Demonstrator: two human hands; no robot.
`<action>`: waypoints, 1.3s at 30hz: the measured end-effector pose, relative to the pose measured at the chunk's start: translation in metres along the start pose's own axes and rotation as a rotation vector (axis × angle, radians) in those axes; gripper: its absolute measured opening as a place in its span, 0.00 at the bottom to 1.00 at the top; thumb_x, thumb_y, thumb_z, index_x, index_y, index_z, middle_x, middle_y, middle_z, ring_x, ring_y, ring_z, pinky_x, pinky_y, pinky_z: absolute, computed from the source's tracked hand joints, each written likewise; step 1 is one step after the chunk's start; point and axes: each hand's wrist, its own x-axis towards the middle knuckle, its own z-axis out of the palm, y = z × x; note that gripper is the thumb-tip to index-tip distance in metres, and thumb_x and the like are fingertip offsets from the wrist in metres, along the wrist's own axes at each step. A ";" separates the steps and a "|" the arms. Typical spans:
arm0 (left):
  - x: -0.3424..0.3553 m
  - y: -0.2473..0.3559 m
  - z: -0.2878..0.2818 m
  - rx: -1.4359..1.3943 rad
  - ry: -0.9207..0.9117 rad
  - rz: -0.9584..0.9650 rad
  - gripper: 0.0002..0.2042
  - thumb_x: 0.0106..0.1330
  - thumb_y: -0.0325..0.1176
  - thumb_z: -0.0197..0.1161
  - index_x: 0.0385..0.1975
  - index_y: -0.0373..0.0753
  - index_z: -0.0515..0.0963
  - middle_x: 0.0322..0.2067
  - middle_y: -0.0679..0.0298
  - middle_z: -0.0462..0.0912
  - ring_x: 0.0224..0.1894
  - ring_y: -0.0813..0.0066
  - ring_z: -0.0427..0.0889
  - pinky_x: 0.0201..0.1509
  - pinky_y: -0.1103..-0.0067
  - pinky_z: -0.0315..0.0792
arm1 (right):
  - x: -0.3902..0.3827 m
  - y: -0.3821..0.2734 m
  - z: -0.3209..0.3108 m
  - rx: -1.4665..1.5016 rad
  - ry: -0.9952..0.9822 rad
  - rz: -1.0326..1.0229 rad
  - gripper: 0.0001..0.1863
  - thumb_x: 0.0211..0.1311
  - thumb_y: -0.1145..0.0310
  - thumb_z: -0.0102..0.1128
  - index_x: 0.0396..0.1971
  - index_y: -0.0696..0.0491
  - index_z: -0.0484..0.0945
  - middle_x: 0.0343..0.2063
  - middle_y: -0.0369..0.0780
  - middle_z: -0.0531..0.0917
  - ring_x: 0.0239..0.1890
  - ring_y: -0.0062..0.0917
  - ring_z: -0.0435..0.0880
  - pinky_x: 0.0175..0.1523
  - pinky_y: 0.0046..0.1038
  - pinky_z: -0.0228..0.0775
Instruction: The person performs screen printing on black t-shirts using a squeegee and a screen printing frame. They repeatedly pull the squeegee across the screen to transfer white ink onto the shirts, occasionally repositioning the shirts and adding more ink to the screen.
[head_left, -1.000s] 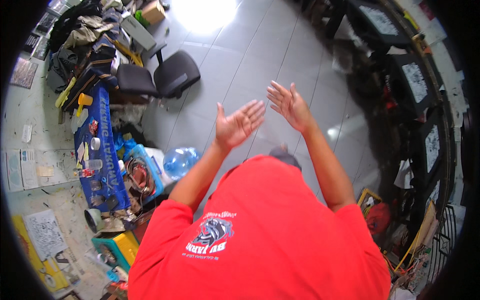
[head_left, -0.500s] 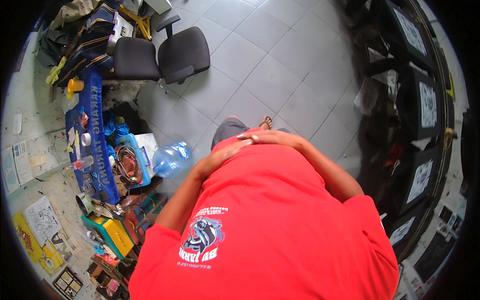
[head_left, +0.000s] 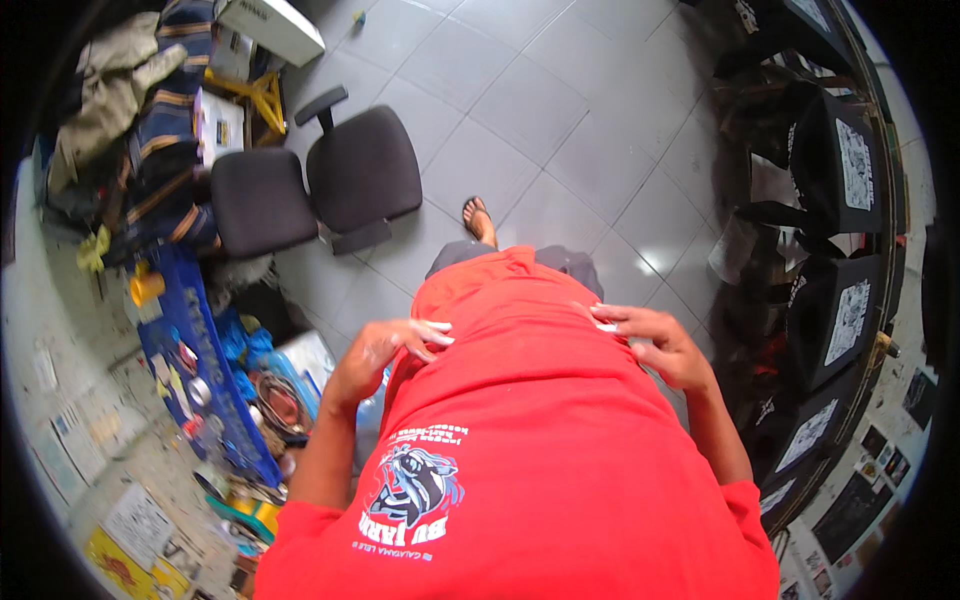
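- Red shirt (head_left: 560,440): over the torso, creased across the belly between both hands; it could get smeared if the white on the fingertips (head_left: 441,338) is residue rather than glare, which I cannot tell.
- Office chair (head_left: 365,165): ahead and left; a careless step that way could bump it.
- Left hand (head_left: 385,350): elbow bent, fingers loosely parted and curled inward at the shirt's left side, nothing visibly gripped.
- Right hand (head_left: 660,342): roughly mirrors it on the right, fingers apart, no visible grip.

White lettering (head_left: 408,525) marks the red shirt (head_left: 560,450), dark lettering (head_left: 255,9) the white box (head_left: 285,35).
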 end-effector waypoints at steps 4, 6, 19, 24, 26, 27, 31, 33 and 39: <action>0.132 0.067 -0.056 0.997 0.013 0.010 0.08 0.57 0.33 0.62 0.29 0.34 0.79 0.30 0.54 0.82 0.37 0.59 0.83 0.41 0.70 0.76 | 0.122 -0.063 -0.029 -0.748 0.186 -0.028 0.11 0.59 0.68 0.59 0.39 0.53 0.84 0.48 0.42 0.83 0.52 0.34 0.81 0.59 0.38 0.68; 0.194 0.067 -0.083 1.597 -0.525 0.116 0.05 0.54 0.33 0.62 0.28 0.40 0.76 0.28 0.58 0.80 0.36 0.57 0.82 0.40 0.65 0.75 | 0.178 -0.076 -0.052 -1.269 0.017 -0.240 0.07 0.56 0.69 0.59 0.33 0.52 0.84 0.45 0.36 0.84 0.51 0.29 0.80 0.60 0.36 0.67; 0.365 0.224 -0.225 1.328 -0.512 0.177 0.25 0.62 0.35 0.58 0.60 0.33 0.70 0.65 0.51 0.65 0.55 0.60 0.77 0.59 0.68 0.67 | 0.374 -0.201 -0.257 -1.416 -0.359 -0.426 0.19 0.66 0.68 0.50 0.56 0.49 0.75 0.52 0.36 0.78 0.56 0.28 0.76 0.67 0.31 0.59; 0.387 0.237 -0.275 0.517 -0.228 -0.199 0.30 0.59 0.34 0.66 0.63 0.37 0.68 0.69 0.54 0.60 0.69 0.58 0.63 0.69 0.69 0.58 | 0.423 -0.261 -0.360 -1.267 -0.439 -0.198 0.30 0.66 0.67 0.52 0.68 0.42 0.59 0.55 0.38 0.77 0.56 0.32 0.76 0.66 0.34 0.61; 0.403 0.223 -0.293 0.235 -0.112 -0.242 0.31 0.59 0.34 0.67 0.64 0.39 0.68 0.70 0.56 0.59 0.73 0.60 0.56 0.73 0.70 0.52 | 0.442 -0.279 -0.399 -1.177 -0.469 -0.087 0.33 0.64 0.66 0.55 0.69 0.40 0.57 0.54 0.39 0.77 0.56 0.33 0.76 0.65 0.34 0.62; 0.415 0.222 -0.305 0.165 -0.128 -0.285 0.38 0.58 0.34 0.69 0.70 0.42 0.59 0.72 0.56 0.52 0.75 0.64 0.47 0.74 0.71 0.48 | 0.456 -0.288 -0.417 -1.192 -0.485 -0.058 0.34 0.62 0.67 0.58 0.68 0.41 0.60 0.53 0.39 0.78 0.55 0.34 0.77 0.63 0.34 0.64; 0.503 0.227 -0.352 -0.044 -0.170 -0.284 0.47 0.58 0.36 0.69 0.74 0.44 0.45 0.75 0.58 0.36 0.76 0.68 0.39 0.75 0.71 0.44 | 0.545 -0.322 -0.475 -1.058 -0.528 -0.028 0.36 0.49 0.68 0.71 0.62 0.46 0.71 0.52 0.42 0.80 0.53 0.38 0.79 0.57 0.35 0.71; 0.547 0.220 -0.391 0.029 -0.176 -0.201 0.49 0.57 0.47 0.71 0.73 0.39 0.46 0.75 0.59 0.42 0.74 0.72 0.44 0.74 0.74 0.45 | 0.598 -0.341 -0.502 -0.846 -0.475 0.003 0.30 0.40 0.72 0.76 0.51 0.53 0.80 0.48 0.43 0.83 0.49 0.39 0.82 0.51 0.34 0.75; 0.688 0.293 -0.503 0.020 -0.211 -0.065 0.47 0.58 0.63 0.61 0.71 0.39 0.55 0.74 0.54 0.41 0.76 0.63 0.38 0.75 0.67 0.35 | 0.733 -0.357 -0.562 -0.094 -0.071 -0.088 0.27 0.50 0.69 0.70 0.53 0.55 0.77 0.52 0.43 0.80 0.53 0.35 0.80 0.57 0.33 0.70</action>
